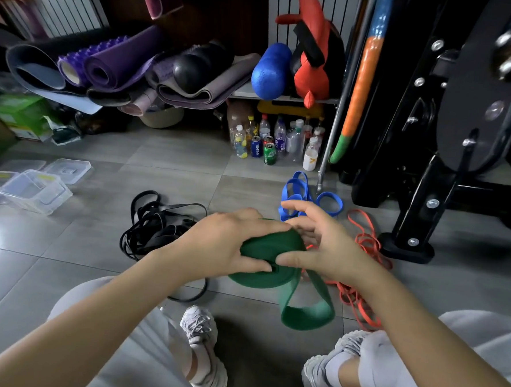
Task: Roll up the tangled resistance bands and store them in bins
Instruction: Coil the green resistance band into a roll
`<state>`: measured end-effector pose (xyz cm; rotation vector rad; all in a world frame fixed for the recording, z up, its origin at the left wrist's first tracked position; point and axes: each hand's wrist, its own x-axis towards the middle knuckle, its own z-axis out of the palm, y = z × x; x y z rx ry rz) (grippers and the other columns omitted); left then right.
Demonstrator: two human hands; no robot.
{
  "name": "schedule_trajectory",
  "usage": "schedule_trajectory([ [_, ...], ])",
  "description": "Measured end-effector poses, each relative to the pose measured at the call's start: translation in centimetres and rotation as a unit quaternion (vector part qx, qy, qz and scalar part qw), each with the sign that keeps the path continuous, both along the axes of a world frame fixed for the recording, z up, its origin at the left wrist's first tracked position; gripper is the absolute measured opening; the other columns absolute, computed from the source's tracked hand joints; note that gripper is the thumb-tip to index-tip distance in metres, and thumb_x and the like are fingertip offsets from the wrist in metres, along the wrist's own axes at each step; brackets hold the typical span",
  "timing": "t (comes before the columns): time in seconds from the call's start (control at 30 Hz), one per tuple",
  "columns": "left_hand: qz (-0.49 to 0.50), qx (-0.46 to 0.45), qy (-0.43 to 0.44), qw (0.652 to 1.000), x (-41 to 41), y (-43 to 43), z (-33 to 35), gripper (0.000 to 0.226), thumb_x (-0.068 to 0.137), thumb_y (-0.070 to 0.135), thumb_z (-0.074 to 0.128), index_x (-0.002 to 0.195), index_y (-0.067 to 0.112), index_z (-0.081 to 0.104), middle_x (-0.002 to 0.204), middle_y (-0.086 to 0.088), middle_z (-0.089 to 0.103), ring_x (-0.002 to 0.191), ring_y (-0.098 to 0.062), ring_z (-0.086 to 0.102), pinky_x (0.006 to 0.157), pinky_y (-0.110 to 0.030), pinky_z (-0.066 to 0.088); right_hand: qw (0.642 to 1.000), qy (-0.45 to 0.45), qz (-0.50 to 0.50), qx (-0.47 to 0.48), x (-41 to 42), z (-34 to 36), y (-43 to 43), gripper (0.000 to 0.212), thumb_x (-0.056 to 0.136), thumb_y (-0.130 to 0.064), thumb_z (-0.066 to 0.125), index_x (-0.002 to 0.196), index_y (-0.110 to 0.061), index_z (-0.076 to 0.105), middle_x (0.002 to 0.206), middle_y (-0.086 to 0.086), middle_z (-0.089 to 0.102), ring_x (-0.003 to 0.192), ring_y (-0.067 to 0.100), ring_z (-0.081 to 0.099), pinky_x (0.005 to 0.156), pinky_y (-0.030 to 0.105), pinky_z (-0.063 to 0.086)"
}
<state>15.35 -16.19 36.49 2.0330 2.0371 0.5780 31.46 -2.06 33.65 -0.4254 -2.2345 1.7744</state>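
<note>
Bins [36, 190] lie left of the tangled bands [156, 226]; bottles [277, 140] stand behind them.

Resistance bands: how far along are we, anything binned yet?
Done: nothing stored that I can see; no band shows in the clear bins. In hand: the green band is mostly rolled, gripped by the left hand and right hand, with a loose tail hanging. Left: finish and bin it, then the black bands, blue bands and orange band, all tangled on the floor.

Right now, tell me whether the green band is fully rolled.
Partly: green band coiled between left hand and right hand, its loose end hanging below.
</note>
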Motion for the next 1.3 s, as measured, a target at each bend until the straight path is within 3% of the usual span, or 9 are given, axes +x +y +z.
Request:
schedule_trajectory([
  [0.13, 0.067, 0.107, -0.140, 0.982, 0.4, -0.5, -0.4, 0.064, 0.067, 0.055, 0.066, 0.126, 0.050, 0.043, 0.107, 0.021, 0.061, 0.101, 0.006, 0.055, 0.089, -0.022, 0.046, 0.999, -0.008, 0.030, -0.025, 1.2, -0.1, 1.4, 0.049, 0.067, -0.012, 0.082, 0.111, -0.019, 0.061, 0.110, 0.003, 0.069, 0.105, 0.014, 0.064, 0.094, 0.026, 0.048],
  [0.27, 0.144, 0.196, -0.275, 0.930, 0.7, -0.8, -0.5, 0.058, 0.062, 0.044, 0.076, 0.115, 0.053, 0.056, 0.110, 0.030, 0.059, 0.104, 0.002, 0.059, 0.086, -0.017, 0.049, 0.995, 0.034, 0.011, -0.091, 1.7, -1.2, 1.4, 0.054, 0.065, -0.022, 0.082, 0.114, -0.021, 0.060, 0.112, -0.004, 0.070, 0.107, 0.013, 0.064, 0.089, 0.021, 0.048],
  [0.4, 0.175, 0.256, -0.339, 0.888, 2.0, -0.2, -1.2, 0.058, 0.065, 0.021, 0.081, 0.113, 0.041, 0.057, 0.107, 0.029, 0.063, 0.103, 0.003, 0.061, 0.083, -0.012, 0.048, 0.982, 0.084, -0.003, -0.170, 0.9, -1.4, 0.6, 0.057, 0.065, -0.015, 0.081, 0.117, -0.015, 0.057, 0.106, -0.004, 0.071, 0.100, 0.012, 0.066, 0.080, 0.021, 0.052],
  [0.57, 0.200, 0.285, -0.372, 0.860, 3.0, 0.0, -3.1, 0.052, 0.066, 0.038, 0.072, 0.115, 0.037, 0.054, 0.111, 0.020, 0.064, 0.106, -0.004, 0.060, 0.086, -0.016, 0.048, 0.977, 0.103, -0.064, -0.177, 0.4, -1.2, -0.1, 0.036, 0.067, -0.004, 0.075, 0.100, -0.014, 0.063, 0.089, 0.000, 0.074, 0.082, 0.013, 0.070, 0.070, 0.023, 0.054],
  [0.7, 0.180, 0.180, -0.299, 0.920, 1.8, -0.5, -3.1, 0.055, 0.061, 0.050, 0.073, 0.107, 0.045, 0.044, 0.116, 0.015, 0.054, 0.110, -0.008, 0.056, 0.092, -0.037, 0.050, 0.991, 0.059, -0.072, -0.098, 0.5, -0.2, 0.5, 0.034, 0.070, 0.008, 0.073, 0.093, -0.015, 0.064, 0.083, -0.004, 0.075, 0.080, 0.011, 0.071, 0.070, 0.020, 0.054],
  [0.83, 0.085, -0.004, -0.065, 0.994, 1.1, -0.1, 0.0, 0.081, 0.059, 0.066, 0.068, 0.126, 0.058, 0.025, 0.122, 0.024, 0.046, 0.109, 0.002, 0.050, 0.096, -0.034, 0.045, 1.000, -0.017, -0.005, -0.020, 0.2, 0.6, 0.4, 0.037, 0.068, 0.002, 0.079, 0.101, -0.008, 0.065, 0.090, 0.002, 0.074, 0.085, 0.011, 0.070, 0.075, 0.021, 0.053],
  [1.0, 0.049, -0.121, 0.011, 0.991, 1.1, 0.9, 1.4, 0.099, 0.064, 0.065, 0.071, 0.141, 0.054, 0.010, 0.133, 0.019, 0.049, 0.117, -0.008, 0.052, 0.097, -0.034, 0.043, 0.998, -0.053, 0.013, -0.017, -0.6, 1.2, -0.1, 0.045, 0.065, 0.000, 0.082, 0.097, -0.016, 0.055, 0.085, 0.001, 0.072, 0.077, 0.007, 0.069, 0.071, 0.020, 0.052],
  [1.17, 0.057, -0.136, 0.103, 0.984, 1.7, 1.0, 1.1, 0.117, 0.063, 0.059, 0.074, 0.144, 0.044, -0.008, 0.120, 0.007, 0.057, 0.106, -0.019, 0.058, 0.082, -0.030, 0.044, 0.997, -0.079, 0.015, 0.012, -1.2, 0.9, -0.6, 0.058, 0.057, -0.013, 0.088, 0.092, -0.027, 0.045, 0.081, 0.001, 0.072, 0.078, 0.026, 0.070, 0.073, 0.049, 0.057],
  [1.3, 0.055, -0.125, 0.048, 0.990, 1.4, 0.5, 0.1, 0.116, 0.067, 0.055, 0.073, 0.120, 0.070, -0.028, 0.118, 0.007, 0.054, 0.099, -0.019, 0.059, 0.086, -0.034, 0.047, 0.997, -0.072, -0.015, -0.001, -1.4, 0.7, -0.9, 0.059, 0.057, -0.015, 0.089, 0.091, -0.021, 0.042, 0.084, 0.003, 0.067, 0.081, 0.030, 0.069, 0.075, 0.052, 0.056],
])
